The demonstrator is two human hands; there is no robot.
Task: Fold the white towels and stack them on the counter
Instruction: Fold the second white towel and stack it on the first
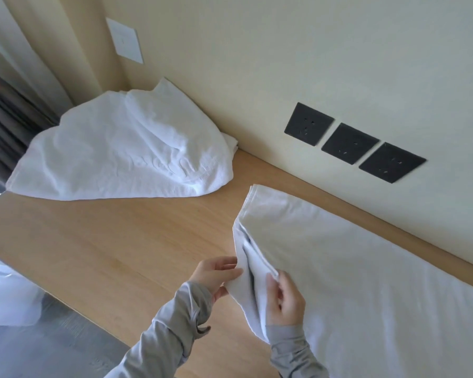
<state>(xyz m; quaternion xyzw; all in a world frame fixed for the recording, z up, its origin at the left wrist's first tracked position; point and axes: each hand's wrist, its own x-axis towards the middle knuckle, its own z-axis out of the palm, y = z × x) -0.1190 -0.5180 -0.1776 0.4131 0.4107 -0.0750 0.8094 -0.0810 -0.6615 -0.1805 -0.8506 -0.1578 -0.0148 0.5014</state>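
Note:
A large white towel [366,282] lies spread over the right side of the wooden counter [120,241], its left edge bunched into folds. My left hand [216,275] pinches that bunched edge from the left. My right hand [284,301] grips the same edge just to the right, fingers curled over the cloth. Both arms wear grey sleeves. A second white towel [120,148] sits crumpled in a loose heap at the far left corner of the counter, against the wall.
Three black wall sockets [352,143] sit on the cream wall just above the counter's back edge. A white switch plate [124,40] is higher up. Dark curtains [3,118] hang at the left. White cloth [8,290] and grey floor show below the counter's front edge.

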